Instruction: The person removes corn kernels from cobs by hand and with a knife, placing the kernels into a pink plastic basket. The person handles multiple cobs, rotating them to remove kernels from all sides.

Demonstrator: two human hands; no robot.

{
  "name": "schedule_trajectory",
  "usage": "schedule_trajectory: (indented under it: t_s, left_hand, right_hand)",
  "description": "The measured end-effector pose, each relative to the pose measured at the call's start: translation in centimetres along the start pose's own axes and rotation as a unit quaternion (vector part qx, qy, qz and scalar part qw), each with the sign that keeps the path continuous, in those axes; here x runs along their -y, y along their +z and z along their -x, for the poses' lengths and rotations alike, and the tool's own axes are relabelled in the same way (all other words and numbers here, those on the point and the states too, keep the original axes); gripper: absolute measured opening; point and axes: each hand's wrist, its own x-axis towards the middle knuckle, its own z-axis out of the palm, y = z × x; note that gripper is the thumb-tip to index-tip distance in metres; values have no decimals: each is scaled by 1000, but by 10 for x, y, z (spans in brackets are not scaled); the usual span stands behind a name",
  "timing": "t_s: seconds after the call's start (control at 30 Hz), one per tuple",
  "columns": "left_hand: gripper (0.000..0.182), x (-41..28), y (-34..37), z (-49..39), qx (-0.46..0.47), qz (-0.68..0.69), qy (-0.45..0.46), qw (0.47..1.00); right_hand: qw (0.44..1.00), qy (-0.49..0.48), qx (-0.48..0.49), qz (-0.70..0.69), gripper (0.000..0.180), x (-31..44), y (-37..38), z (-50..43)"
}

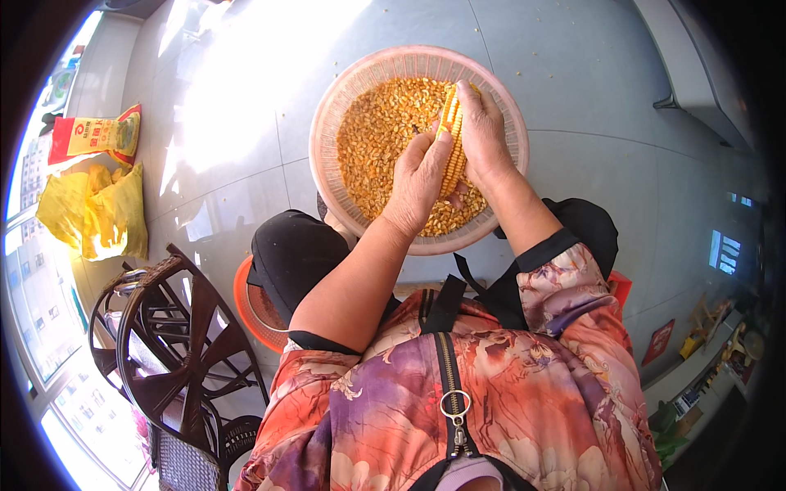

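Both my hands grip an ear of yellow corn, held tilted above a round pink plastic basket. My left hand is on the ear's near left side, its thumb against the kernels. Around the upper right part is my right hand, thumb near the tip. Beneath them, loose corn kernels cover the basket's bottom. Some fingers are hidden behind the ear. A small dark thing shows by my left fingers, too small to tell what it is.
An orange-red basket stands beside my left knee. Dark woven chairs are at the left, with a yellow bag and a red-and-yellow printed sack beyond. Stray kernels dot the tiled floor. A pale furniture edge juts in at upper right.
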Motion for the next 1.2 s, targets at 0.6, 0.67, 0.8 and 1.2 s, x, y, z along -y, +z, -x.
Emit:
schedule_trajectory:
  t_s: [0.6,0.67,0.8,1.2]
  left_hand:
    - [31,6,13,4,-103,-32,78,991]
    - [27,37,-3,-14,-151,-139,184,961]
    - [27,22,-9,-6,-135,-69,88,984]
    - [42,8,3,5,8,64,29,997]
  right_hand:
    - [999,11,43,-7,38,1,-1,-2]
    - [998,-52,24,34,38,-3,0,-4]
    - [999,11,8,-41,41,17,-1,-4]
    - [998,41,33,-35,38,22,3,6]
